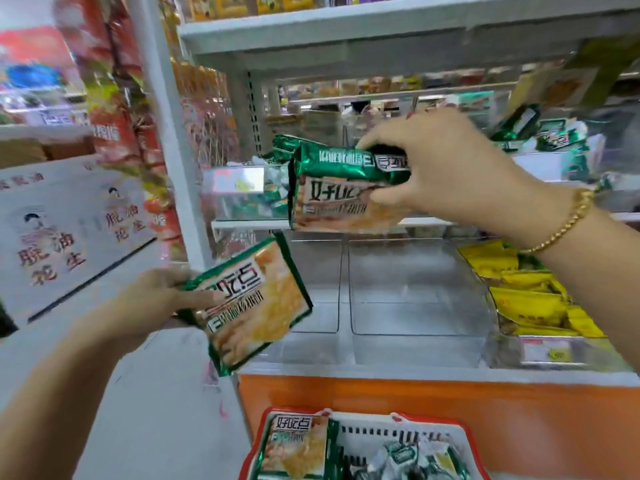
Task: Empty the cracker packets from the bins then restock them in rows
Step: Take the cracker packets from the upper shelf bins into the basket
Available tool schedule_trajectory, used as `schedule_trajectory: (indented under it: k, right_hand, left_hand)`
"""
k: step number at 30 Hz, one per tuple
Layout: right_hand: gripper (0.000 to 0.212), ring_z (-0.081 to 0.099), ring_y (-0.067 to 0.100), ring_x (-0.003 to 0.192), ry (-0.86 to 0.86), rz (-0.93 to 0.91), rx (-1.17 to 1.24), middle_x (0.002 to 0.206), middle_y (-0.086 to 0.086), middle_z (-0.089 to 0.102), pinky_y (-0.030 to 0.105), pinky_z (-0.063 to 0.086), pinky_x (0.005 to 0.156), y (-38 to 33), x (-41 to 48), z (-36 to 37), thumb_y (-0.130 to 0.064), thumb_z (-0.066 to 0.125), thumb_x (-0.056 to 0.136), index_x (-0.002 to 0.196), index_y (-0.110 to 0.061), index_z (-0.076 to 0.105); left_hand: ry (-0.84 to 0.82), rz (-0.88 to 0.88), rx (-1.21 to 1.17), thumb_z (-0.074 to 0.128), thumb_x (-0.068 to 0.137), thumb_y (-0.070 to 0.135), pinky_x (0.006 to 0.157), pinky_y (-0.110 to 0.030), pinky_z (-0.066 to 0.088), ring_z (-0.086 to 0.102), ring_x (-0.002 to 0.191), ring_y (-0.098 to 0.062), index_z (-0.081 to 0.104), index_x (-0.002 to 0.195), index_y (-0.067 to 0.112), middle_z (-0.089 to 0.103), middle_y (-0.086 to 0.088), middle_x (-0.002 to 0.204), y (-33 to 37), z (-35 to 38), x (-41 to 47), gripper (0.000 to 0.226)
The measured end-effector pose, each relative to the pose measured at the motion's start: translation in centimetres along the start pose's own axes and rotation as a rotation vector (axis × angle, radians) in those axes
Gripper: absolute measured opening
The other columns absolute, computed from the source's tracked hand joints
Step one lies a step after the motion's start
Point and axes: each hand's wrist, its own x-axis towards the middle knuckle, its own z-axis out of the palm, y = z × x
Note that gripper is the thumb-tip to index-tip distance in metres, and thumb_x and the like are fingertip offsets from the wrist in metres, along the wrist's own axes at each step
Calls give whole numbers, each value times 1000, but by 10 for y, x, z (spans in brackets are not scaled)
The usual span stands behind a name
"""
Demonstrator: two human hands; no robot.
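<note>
Cracker packets [339, 188], a small green stack whose count I cannot tell, hang in the right hand [446, 168], which reaches forward at the height of the upper shelf. Its grip pinches the stack, fingers curled over the top and thumb beneath. The stack sits in the air above the divider between the left bin [322, 317] and the middle bin [415, 306], both clear and open-topped with bare floors showing.

A single packet [252, 306] is held lower down by the left hand [156, 299]. Its grip is closed on the packet's near edge, thumb across the printed face. The packet is tilted, its far corner over the left bin's front edge, just right of the white upright [166, 133].

Yellow packets [530, 296] fill the bin to the right. Below the shelf's orange front [381, 400], a red basket [460, 441] holds more green packets [298, 445].
</note>
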Motion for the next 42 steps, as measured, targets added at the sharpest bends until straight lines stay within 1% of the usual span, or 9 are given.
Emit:
schedule_trajectory:
  k: [4, 10, 16, 21, 26, 30, 34, 39, 42]
  right_hand:
    - [58, 55, 10, 106, -262, 62, 101, 123, -6, 63, 22, 38, 86, -14, -20, 22, -45, 78, 72, 124, -24, 62]
    - [41, 52, -8, 73, -555, 191, 283, 97, -16, 66, 6, 37, 58, -18, -55, 74, -44, 79, 71, 108, -30, 70]
    - [42, 62, 12, 94, -780, 371, 407, 103, -5, 65, 26, 47, 75, -8, -100, 136, -35, 82, 72, 110, -22, 69]
    - [38, 65, 11, 78, -929, 510, 647, 79, -10, 68, 30, 52, 83, -1, -148, 185, -23, 84, 71, 105, -12, 70]
    - [41, 64, 4, 87, -1082, 635, 848, 95, -8, 69, 19, 46, 83, -3, -201, 236, -26, 81, 72, 110, -20, 67]
    - [35, 66, 10, 92, -1160, 686, 894, 99, -3, 72, 28, 43, 94, 2, -238, 262, -33, 80, 70, 102, -27, 67]
    - [30, 61, -1, 87, -1247, 744, 984, 89, -10, 72, 20, 39, 90, 5, -265, 285, -27, 74, 80, 105, -11, 71]
    - [41, 55, 7, 92, -1471, 785, 977, 75, -4, 66, 44, 24, 112, 3, -291, 325, -35, 72, 79, 95, 3, 69]
    - [22, 46, 18, 123, -1598, 848, 951, 99, 3, 66, 46, 20, 114, -7, -297, 350, -33, 75, 80, 71, -13, 71]
  left_hand:
    - [-287, -305, -78, 95, 22, 48, 85, -36, 56, 69, 95, -28, 66, 109, -1, 71, -19, 103, -29, 26, -29, 104]
    - [-298, -507, -107, 95, 28, 44, 85, -34, 56, 68, 97, -27, 62, 114, -6, 70, -20, 107, -87, 40, -41, 104]
    - [-375, -587, 35, 93, 13, 50, 71, -28, 58, 71, 79, -20, 68, 94, -3, 73, -16, 92, -132, 50, -55, 100]
    - [-499, -707, 208, 82, 45, 45, 68, -22, 55, 71, 82, -18, 69, 103, 4, 75, -8, 91, -172, 70, -71, 72]
    - [-365, -737, 245, 84, 68, 34, 78, -32, 58, 70, 86, -20, 70, 97, 3, 74, -9, 93, -211, 120, -63, 45]
    - [-384, -764, 299, 80, 73, 34, 77, -27, 53, 56, 115, -31, 56, 129, 2, 55, -13, 129, -224, 156, -62, 69]
    - [-487, -819, 253, 76, 77, 33, 100, -39, 47, 41, 132, -34, 41, 141, -1, 34, -15, 151, -245, 187, -65, 80]
    - [-556, -759, 543, 65, 82, 51, 104, -31, 33, 44, 131, -26, 45, 140, 7, 43, -13, 145, -272, 218, -66, 75]
    - [-586, -737, 672, 59, 83, 59, 107, -33, 31, 42, 132, -28, 59, 122, 11, 56, -7, 129, -286, 223, -61, 62]
